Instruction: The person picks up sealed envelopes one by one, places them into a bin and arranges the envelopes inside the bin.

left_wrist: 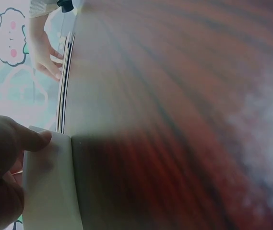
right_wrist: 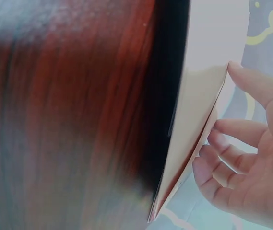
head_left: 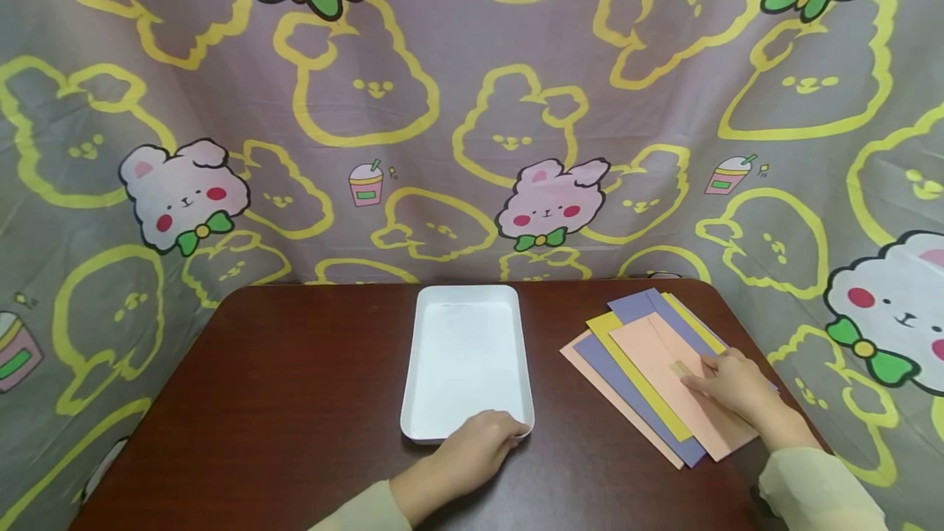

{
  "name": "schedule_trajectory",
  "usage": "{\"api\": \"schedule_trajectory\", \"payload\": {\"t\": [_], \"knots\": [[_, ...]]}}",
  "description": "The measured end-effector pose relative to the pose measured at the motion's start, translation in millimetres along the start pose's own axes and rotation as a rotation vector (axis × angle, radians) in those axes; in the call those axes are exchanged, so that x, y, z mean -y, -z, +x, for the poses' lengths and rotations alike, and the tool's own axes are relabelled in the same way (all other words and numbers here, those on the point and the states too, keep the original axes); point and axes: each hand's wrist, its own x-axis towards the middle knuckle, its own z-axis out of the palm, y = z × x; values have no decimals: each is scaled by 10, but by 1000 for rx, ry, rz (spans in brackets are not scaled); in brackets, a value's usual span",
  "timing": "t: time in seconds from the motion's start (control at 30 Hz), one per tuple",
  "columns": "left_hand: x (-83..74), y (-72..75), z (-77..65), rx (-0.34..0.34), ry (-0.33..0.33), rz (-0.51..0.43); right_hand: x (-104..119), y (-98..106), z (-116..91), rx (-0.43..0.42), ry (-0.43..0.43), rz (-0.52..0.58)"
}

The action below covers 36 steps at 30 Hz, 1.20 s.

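Observation:
A white rectangular tray [head_left: 466, 359] lies on the table, its short side toward me. My left hand [head_left: 479, 442] grips the tray's near right corner; in the left wrist view the thumb [left_wrist: 38, 140] presses the outer wall. To the right, several peach, yellow and purple envelopes are fanned out in an overlapping pile. My right hand [head_left: 737, 388] rests on the top peach envelope [head_left: 652, 347], beside its small gold patch [head_left: 680, 368]. Seen from the right wrist, the thumb [right_wrist: 249, 81] and loosely bent fingertips touch the upper envelope [right_wrist: 206, 124], which tilts up slightly from the pile.
The dark brown wooden table [head_left: 295, 383] extends left of the tray and between tray and envelopes. A patterned cloth [head_left: 442, 121] with cartoon bears hangs close around its back and sides. A purple envelope [head_left: 634, 305] reaches toward the table's back right.

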Motion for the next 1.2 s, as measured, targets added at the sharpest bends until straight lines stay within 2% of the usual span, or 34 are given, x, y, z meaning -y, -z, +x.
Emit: {"api": "schedule_trajectory", "payload": {"t": [0.43,0.6,0.73,0.83,0.93,1.03,1.2], "knots": [[-33,9,41,-9,33,-7,27,38,66,64,-26,-2],[-37,85,82,62,103,-29,43,27,88,65,-6,-40],[-16,244,132,123,157,-71,68,20,98,65,-4,-57],[49,412,158,122,178,-106,78,14,111,61,-3,-61],[168,620,161,90,195,-153,84,19,124,51,4,-65],[337,825,129,39,243,-215,89,35,133,50,4,-54],[694,1071,26,-91,449,-298,102,80,145,76,-23,-23]]}}
